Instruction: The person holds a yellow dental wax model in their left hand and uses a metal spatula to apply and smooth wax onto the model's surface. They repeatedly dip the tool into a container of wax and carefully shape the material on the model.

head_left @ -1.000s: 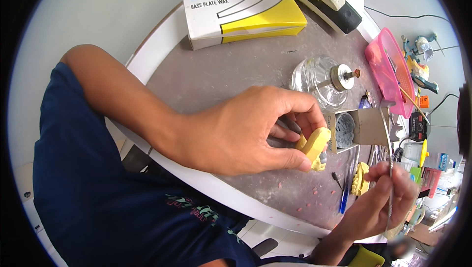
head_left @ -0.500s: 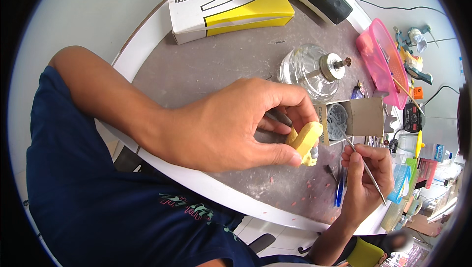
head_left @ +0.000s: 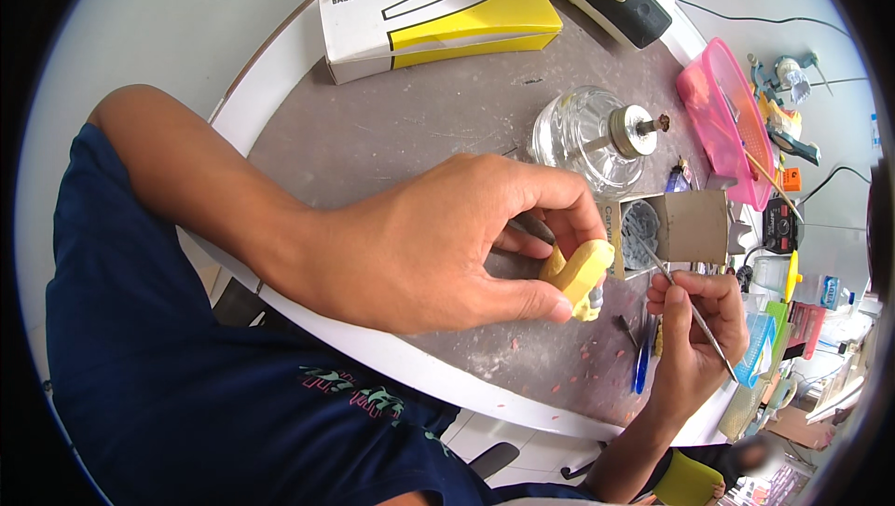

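My left hand [head_left: 438, 240] is closed on a small yellow dental cast [head_left: 585, 268], pinched between thumb and fingers above the table. A bit of grey material shows at the cast's lower right side; its far side is hidden by my fingers. My right hand [head_left: 695, 343] grips a thin metal carving tool [head_left: 722, 357] like a pen. The tool's tip reaches to the grey-blue wax [head_left: 640, 229] in a small open cardboard box [head_left: 697, 225], just right of the cast. Whether the tip touches the wax I cannot tell.
Behind the box stands a glass spirit lamp [head_left: 578, 138] with a charred wick. A white and yellow box [head_left: 438, 17] lies at the far left, a pink basket [head_left: 722, 124] at the far right. A blue pen-like tool [head_left: 642, 366] and reddish crumbs lie near the table's front edge.
My left hand and the cast have dropped very slightly in the view. The tool's tip stays at the box of wax, and both grips are the same.
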A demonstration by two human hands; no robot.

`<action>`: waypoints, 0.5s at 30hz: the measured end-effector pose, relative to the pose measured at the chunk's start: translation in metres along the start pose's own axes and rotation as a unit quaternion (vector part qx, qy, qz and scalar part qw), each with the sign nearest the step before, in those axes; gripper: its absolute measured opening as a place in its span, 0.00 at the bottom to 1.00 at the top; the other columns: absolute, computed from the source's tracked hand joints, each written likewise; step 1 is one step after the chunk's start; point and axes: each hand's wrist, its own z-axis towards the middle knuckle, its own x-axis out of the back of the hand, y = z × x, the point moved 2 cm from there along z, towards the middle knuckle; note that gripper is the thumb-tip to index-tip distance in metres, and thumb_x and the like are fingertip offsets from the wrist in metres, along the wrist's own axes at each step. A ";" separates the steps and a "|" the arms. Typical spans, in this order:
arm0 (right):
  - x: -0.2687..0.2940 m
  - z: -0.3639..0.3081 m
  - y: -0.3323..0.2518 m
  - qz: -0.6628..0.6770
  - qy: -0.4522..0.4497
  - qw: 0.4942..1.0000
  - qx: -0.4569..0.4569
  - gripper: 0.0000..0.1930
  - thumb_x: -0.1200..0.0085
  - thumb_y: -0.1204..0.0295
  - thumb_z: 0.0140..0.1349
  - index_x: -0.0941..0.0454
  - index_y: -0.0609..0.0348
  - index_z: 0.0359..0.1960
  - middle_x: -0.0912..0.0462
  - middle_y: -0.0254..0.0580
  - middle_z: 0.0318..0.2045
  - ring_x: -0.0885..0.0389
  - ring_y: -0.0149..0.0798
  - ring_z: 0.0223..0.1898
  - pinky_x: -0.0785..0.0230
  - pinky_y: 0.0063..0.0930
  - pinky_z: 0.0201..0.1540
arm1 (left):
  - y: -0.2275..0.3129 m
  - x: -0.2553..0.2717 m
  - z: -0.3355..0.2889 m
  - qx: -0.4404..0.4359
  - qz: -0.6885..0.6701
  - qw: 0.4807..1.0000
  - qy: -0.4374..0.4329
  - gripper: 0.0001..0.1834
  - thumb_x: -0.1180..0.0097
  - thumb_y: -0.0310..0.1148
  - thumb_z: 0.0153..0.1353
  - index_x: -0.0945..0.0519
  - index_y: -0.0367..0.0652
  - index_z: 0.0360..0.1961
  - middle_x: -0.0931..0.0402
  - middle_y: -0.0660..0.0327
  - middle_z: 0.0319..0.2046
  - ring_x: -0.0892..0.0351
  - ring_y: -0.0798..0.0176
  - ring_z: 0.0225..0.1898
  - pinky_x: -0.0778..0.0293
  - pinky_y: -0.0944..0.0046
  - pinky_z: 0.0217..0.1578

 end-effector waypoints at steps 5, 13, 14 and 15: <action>0.000 0.001 0.001 -0.009 -0.019 1.000 0.021 0.03 0.47 0.84 0.57 0.28 0.68 0.31 0.21 0.43 0.29 0.18 0.32 0.30 0.25 0.19 0.35 | -0.001 0.001 -0.001 0.002 0.002 1.000 0.003 0.18 0.38 0.26 0.54 0.28 0.38 0.46 0.29 0.63 0.45 0.29 0.69 0.51 0.31 0.63 0.57; 0.004 0.000 0.003 0.016 -0.024 1.000 0.004 0.03 0.47 0.82 0.57 0.28 0.68 0.31 0.21 0.43 0.29 0.18 0.31 0.30 0.25 0.20 0.35 | -0.002 0.001 0.000 -0.011 -0.002 1.000 0.002 0.19 0.39 0.26 0.55 0.29 0.37 0.48 0.29 0.61 0.46 0.29 0.68 0.51 0.32 0.62 0.58; 0.003 0.000 0.003 0.019 -0.020 1.000 -0.001 0.03 0.47 0.82 0.57 0.28 0.68 0.31 0.21 0.43 0.29 0.18 0.31 0.30 0.25 0.20 0.35 | -0.002 0.001 0.000 -0.017 -0.003 1.000 0.002 0.19 0.39 0.26 0.55 0.29 0.37 0.48 0.30 0.61 0.46 0.29 0.68 0.51 0.32 0.62 0.58; 0.003 -0.001 0.002 0.021 -0.016 1.000 -0.007 0.03 0.47 0.82 0.57 0.28 0.68 0.31 0.21 0.43 0.29 0.18 0.31 0.30 0.24 0.20 0.35 | -0.002 0.001 0.001 -0.023 -0.005 1.000 0.001 0.19 0.39 0.26 0.55 0.29 0.37 0.48 0.30 0.60 0.47 0.29 0.67 0.51 0.32 0.62 0.58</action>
